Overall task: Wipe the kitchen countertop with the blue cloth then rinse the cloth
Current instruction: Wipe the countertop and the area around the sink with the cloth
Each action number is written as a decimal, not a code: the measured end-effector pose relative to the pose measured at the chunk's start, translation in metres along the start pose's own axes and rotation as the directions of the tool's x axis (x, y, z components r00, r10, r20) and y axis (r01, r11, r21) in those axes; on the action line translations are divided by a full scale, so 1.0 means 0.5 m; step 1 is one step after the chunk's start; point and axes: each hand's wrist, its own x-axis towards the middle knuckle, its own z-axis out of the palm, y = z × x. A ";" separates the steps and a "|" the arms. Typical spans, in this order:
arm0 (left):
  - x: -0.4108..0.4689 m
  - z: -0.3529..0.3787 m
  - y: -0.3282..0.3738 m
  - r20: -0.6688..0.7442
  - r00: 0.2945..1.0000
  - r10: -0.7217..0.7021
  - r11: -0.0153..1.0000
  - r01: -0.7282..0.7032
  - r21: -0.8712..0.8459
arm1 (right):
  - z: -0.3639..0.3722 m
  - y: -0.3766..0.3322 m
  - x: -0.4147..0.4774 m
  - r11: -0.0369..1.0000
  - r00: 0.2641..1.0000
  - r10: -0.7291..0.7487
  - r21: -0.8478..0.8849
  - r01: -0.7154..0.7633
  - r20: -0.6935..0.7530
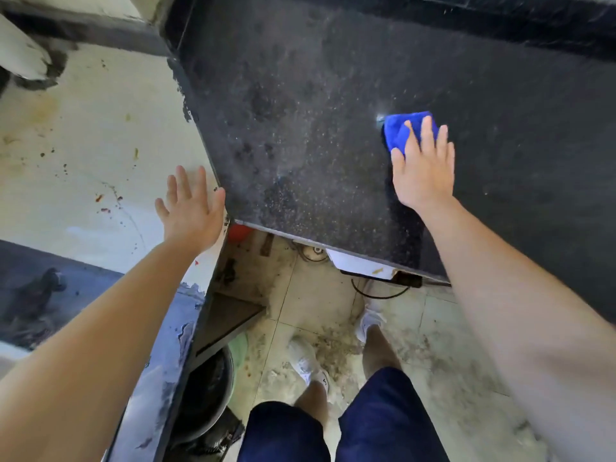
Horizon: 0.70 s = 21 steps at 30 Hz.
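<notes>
In the head view, the blue cloth lies bunched on the dark countertop, in its right half and well away from the front edge. The right hand rests flat on top of it. Its fingers are straight and a little apart; they press the cloth down and do not curl around it. The left hand is at the near left corner of the countertop, with fingers straight, spread wide and holding nothing. Its thumb is just beside the edge; whether it touches the stone I cannot tell.

The countertop shows many pale specks and darker patches, mostly in the left and middle part, so in my judgement much of the wiping is not yet done.

Because the cloth is only pressed and not gripped, it may slip out from under the palm or roll up in a quick stroke, and then bare fingers would rub the dirt. The cloth is bunched small, so one stroke covers a narrow band and stripes can be missed. If the strokes go toward the front edge, crumbs may fall on the floor, which is dirty already, near a cable under the edge. No sink or tap is in view, so a wet cloth may drip on the way to the rinse.
</notes>
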 end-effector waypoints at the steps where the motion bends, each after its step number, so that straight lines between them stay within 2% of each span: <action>1: 0.010 0.000 0.006 -0.012 1.000 0.004 1.000 -0.004 -0.001 | 0.001 -0.006 0.004 0.999 0.999 0.051 0.005 -0.051 -0.009; 3: 0.034 0.000 0.017 -0.038 0.999 0.006 1.000 -0.006 0.012 | 0.012 -0.061 -0.015 1.000 0.997 0.028 -0.007 -0.029 -0.071; 5: 0.066 -0.007 0.028 -0.057 0.998 -0.014 1.000 0.015 0.024 | 0.031 -0.139 -0.064 0.980 0.977 -0.197 -0.044 0.194 -0.080; 6: 0.086 -0.011 0.034 -0.065 0.997 -0.046 0.999 0.047 0.018 | 0.042 -0.177 -0.094 0.930 0.930 -0.364 -0.061 0.362 -0.037; 7: 0.107 -0.018 0.040 -0.069 0.994 -0.090 0.996 0.091 0.002 | 0.050 -0.209 -0.121 0.843 0.846 -0.533 -0.066 0.533 0.023; 9: 0.151 -0.031 0.051 -0.072 0.984 -0.162 0.987 0.160 -0.024 | 0.052 -0.249 -0.145 0.604 0.602 -0.788 -0.025 0.796 0.130; 11: 0.194 -0.043 0.069 -0.081 0.985 -0.154 0.988 0.153 -0.014 | 0.048 -0.244 -0.102 0.387 0.378 -0.910 0.021 0.922 0.170; 12: 0.214 -0.047 0.083 -0.090 0.987 -0.131 0.991 0.131 -0.002 | 0.043 -0.229 -0.060 0.324 0.316 -0.932 0.018 0.946 0.177; 13: 0.233 -0.049 0.100 -0.099 0.990 -0.105 0.994 0.106 0.007 | 0.038 -0.210 -0.009 0.304 0.299 -0.939 -0.001 0.953 0.169; 14: 0.251 -0.049 0.118 -0.102 0.991 -0.082 0.996 0.084 0.007 | 0.030 -0.188 0.053 0.335 0.336 -0.931 -0.031 0.942 0.143; 18: 0.291 -0.034 0.168 -0.103 0.991 -0.087 0.996 0.086 -0.015 | -0.021 -0.105 0.368 0.640 0.650 -0.760 -0.150 0.753 0.019; 21: 0.295 -0.023 0.173 -0.120 0.987 -0.104 0.994 0.106 0.016 | -0.056 -0.101 0.550 0.770 0.787 -0.617 -0.189 0.609 0.019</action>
